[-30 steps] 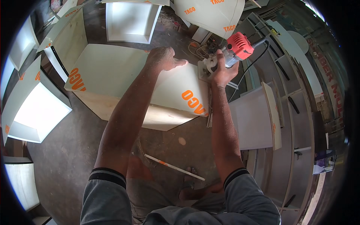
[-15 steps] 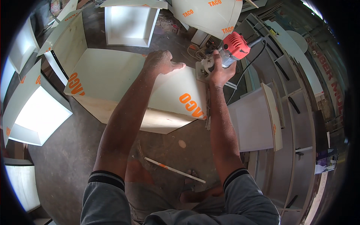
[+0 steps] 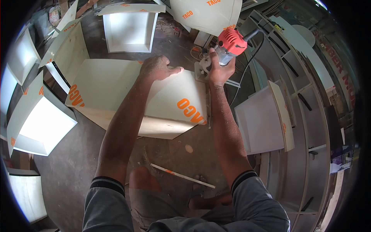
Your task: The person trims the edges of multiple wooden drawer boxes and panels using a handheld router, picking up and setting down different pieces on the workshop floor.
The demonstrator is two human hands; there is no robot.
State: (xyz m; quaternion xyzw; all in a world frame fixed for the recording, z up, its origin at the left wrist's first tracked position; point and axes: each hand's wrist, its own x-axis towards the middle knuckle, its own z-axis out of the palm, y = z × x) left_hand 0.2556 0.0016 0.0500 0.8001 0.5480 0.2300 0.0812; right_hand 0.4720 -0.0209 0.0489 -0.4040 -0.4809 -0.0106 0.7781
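The left hand (image 3: 156, 69) lies flat, fingers spread, on the white laminated cabinet panel (image 3: 116, 92); the right hand (image 3: 218, 69) grips the red-topped trim router (image 3: 228, 46) at the panel's far right corner, so trimming that edge looks nearly finished

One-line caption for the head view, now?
Left hand steadies a white board; right hand grips a red trim router at its edge.

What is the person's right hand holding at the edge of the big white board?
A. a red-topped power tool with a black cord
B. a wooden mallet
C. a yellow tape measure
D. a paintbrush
A: the right hand grips a red-topped handheld power tool with a black cord, set at the far right edge of the large white laminated board, while the left hand rests flat on that board.
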